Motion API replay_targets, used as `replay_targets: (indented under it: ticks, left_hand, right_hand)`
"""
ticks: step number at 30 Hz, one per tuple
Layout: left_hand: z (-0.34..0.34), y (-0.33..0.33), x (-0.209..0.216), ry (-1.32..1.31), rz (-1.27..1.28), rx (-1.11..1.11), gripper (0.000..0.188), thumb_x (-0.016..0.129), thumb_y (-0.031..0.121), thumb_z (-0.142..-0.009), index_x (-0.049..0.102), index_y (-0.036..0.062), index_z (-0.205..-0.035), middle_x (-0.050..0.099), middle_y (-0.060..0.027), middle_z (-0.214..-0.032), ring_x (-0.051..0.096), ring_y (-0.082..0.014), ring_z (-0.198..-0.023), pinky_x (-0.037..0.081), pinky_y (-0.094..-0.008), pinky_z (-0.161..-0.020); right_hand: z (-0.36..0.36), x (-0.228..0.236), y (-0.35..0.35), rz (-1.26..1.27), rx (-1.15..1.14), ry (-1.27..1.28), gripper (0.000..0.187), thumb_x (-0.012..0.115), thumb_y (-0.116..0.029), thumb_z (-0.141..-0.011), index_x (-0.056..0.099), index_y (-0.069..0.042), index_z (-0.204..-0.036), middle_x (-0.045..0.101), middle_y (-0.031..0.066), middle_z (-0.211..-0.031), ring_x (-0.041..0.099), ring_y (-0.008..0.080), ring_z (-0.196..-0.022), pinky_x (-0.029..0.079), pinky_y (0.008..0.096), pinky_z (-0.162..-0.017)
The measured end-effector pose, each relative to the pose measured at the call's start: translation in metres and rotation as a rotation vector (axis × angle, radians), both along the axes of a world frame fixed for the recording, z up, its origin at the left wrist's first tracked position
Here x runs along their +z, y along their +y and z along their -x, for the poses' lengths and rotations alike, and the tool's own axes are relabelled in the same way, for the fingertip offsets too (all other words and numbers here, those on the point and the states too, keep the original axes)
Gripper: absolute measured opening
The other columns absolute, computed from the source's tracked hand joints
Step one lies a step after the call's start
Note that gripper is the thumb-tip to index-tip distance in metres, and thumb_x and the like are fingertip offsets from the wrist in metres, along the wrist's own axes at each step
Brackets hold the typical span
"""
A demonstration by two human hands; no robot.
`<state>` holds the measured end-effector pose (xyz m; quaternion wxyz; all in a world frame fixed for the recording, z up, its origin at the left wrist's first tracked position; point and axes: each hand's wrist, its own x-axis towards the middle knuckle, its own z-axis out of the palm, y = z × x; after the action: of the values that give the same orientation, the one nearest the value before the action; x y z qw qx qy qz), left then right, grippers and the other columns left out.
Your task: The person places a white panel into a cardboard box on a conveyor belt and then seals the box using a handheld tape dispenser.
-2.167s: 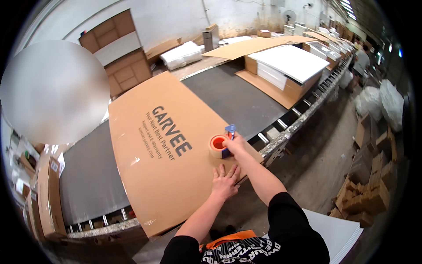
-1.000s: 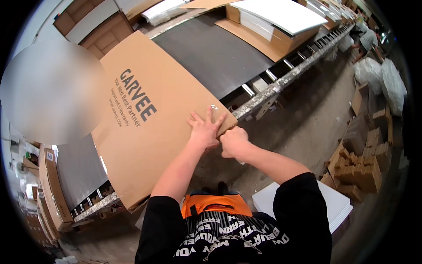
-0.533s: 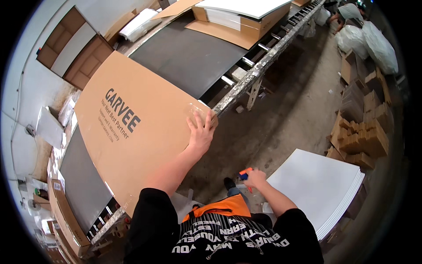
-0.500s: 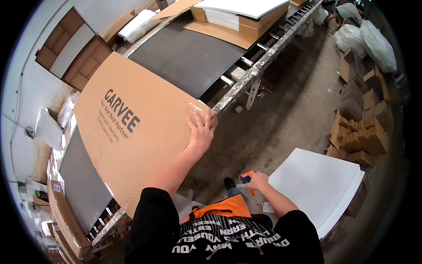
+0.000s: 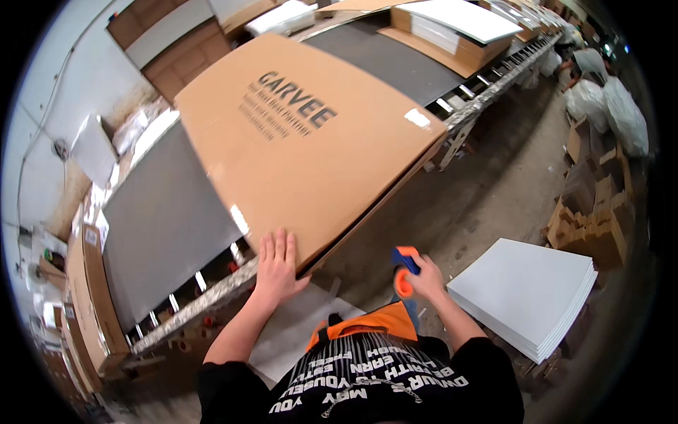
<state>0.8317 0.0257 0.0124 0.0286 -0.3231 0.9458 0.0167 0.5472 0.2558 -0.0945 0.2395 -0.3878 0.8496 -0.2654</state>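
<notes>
A large flat brown cardboard carton (image 5: 304, 155) with dark printing lies on the conveyor, its near long edge jutting out over the side rail. My left hand (image 5: 277, 268) rests on the carton's near left corner, fingers stretched flat, with the thumb by the edge. Clear tape shines at both short edges of the carton. In my right hand (image 5: 426, 277) is an orange and blue tape gun (image 5: 405, 268), held in front of my waist to the right and apart from the carton. The fingers wrap its handle, which is mostly hidden.
The dark conveyor belt (image 5: 166, 205) runs past, edged by a metal rail (image 5: 205, 302). Farther along it stands an open carton (image 5: 462, 55) with white panels. At right are a stack of white panels (image 5: 526, 290), folded cardboard (image 5: 593, 219) and plastic bags (image 5: 625, 116); a person crouches beyond.
My left hand has gone from the carton's right corner to its near left corner. The carton appears turned and farther right as the view shifted. The tape gun stays in my right hand.
</notes>
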Motion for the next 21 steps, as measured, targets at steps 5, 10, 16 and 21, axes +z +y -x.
replay_targets:
  ticks: [5, 10, 16, 21]
  left_hand:
    - [-0.045, -0.002, -0.023, 0.191, 0.045, -0.033, 0.103, 0.080, 0.041, -0.066, 0.031, -0.0099, -0.142, 0.034, -0.0305, -0.146, 0.030, -0.0508, -0.135, 0.022, -0.0540, -0.115]
    - [-0.051, -0.007, -0.038, 0.407, -0.028, 0.010, 0.113, 0.085, 0.031, -0.061, 0.021, -0.0131, -0.144, 0.033, -0.0315, -0.146, 0.031, -0.0443, -0.138, 0.025, -0.0504, -0.114]
    - [-0.067, -0.010, -0.044, 0.457, 0.022, 0.001, 0.118, 0.085, 0.031, -0.060, 0.016, -0.0108, -0.146, 0.030, -0.0320, -0.147, 0.031, -0.0423, -0.139, 0.027, -0.0507, -0.114]
    - [-0.060, -0.003, -0.032, 0.453, -0.002, -0.032, 0.116, 0.085, 0.032, -0.061, 0.018, -0.0093, -0.146, 0.038, -0.0278, -0.144, 0.043, -0.0446, -0.130, 0.030, -0.0517, -0.112]
  right_hand:
    - [-0.110, 0.146, -0.123, 0.476, 0.399, 0.401, 0.048, 0.068, -0.022, -0.071, 0.062, -0.010, -0.118, 0.059, 0.0172, -0.112, 0.063, 0.0369, -0.090, 0.054, 0.0415, -0.076]
    - [-0.156, 0.205, -0.238, 0.014, 0.643, 0.539, 0.043, 0.064, -0.025, -0.071, 0.065, -0.009, -0.111, 0.062, 0.0220, -0.111, 0.065, 0.0376, -0.091, 0.055, 0.0428, -0.072]
    - [-0.154, 0.190, -0.194, -0.347, 0.881, 0.472, 0.032, 0.062, -0.026, -0.065, 0.073, -0.007, -0.088, 0.072, 0.0162, -0.090, 0.070, 0.0291, -0.083, 0.056, 0.0405, -0.074]
    - [-0.170, 0.146, -0.146, -0.414, 0.898, 0.520, 0.032, 0.068, -0.031, -0.065, 0.074, -0.008, -0.086, 0.071, 0.0100, -0.083, 0.070, 0.0276, -0.082, 0.056, 0.0377, -0.074]
